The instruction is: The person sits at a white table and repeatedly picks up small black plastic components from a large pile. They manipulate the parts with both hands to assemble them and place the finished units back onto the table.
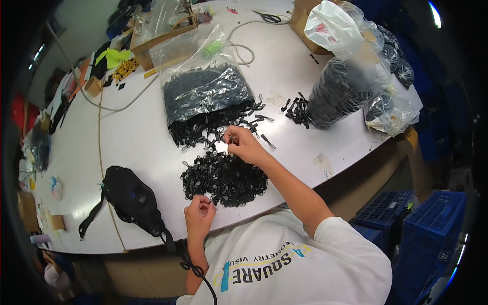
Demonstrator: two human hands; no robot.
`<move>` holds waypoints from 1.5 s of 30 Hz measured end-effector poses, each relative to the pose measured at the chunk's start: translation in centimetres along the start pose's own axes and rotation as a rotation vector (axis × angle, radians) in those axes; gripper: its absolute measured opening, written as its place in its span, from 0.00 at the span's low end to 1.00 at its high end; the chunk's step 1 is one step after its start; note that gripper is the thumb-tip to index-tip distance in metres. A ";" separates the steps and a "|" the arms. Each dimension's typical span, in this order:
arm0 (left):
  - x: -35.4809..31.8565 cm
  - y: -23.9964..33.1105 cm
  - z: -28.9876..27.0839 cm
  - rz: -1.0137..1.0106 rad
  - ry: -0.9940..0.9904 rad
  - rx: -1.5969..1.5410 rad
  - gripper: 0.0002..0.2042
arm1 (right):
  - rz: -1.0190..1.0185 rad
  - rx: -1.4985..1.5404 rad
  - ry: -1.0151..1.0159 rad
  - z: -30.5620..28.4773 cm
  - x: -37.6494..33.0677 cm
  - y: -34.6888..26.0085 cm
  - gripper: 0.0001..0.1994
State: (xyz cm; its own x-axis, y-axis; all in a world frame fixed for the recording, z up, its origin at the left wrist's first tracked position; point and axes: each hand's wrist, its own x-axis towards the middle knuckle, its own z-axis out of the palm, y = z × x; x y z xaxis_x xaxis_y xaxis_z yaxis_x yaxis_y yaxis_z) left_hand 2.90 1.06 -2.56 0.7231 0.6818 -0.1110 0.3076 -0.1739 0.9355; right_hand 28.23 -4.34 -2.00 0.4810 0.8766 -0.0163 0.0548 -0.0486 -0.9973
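My right hand (245, 146) reaches over the spill of black cord-loop pulls (195, 131) at a clear plastic bag's mouth. Its thumb and fingers pinch a small dark piece, apparently one of these pulls. Closer to me lies a heap of small black ring-like parts (223, 179). At the heap's near left edge, my left hand (199, 216) is closed in a pinch; what sits between its fingertips is too small to make out. The clear bag (208, 91), full of black pulls, lies flat beyond both hands.
A black sling bag (131, 201) lies to the left on the white table (137, 132). Wrapped black bundles (333, 94) stand at right beside a few loose pulls (299, 111). Scissors (270, 18) and a grey cable lie at the back. Blue crates (432, 229) stand below, right.
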 end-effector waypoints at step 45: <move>2.3 1.5 2.8 0.111 0.023 0.063 0.05 | -0.639 -1.031 0.034 5.0 -10.1 0.5 0.06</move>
State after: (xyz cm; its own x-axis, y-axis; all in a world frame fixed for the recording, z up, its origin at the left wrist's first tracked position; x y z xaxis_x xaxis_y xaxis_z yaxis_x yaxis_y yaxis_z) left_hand 6.73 0.35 -2.35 0.7409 0.6717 -0.0001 0.2655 -0.2928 0.9186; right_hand 19.03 -10.82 -2.67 0.1345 0.8696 0.4751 0.9540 0.0160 -0.2994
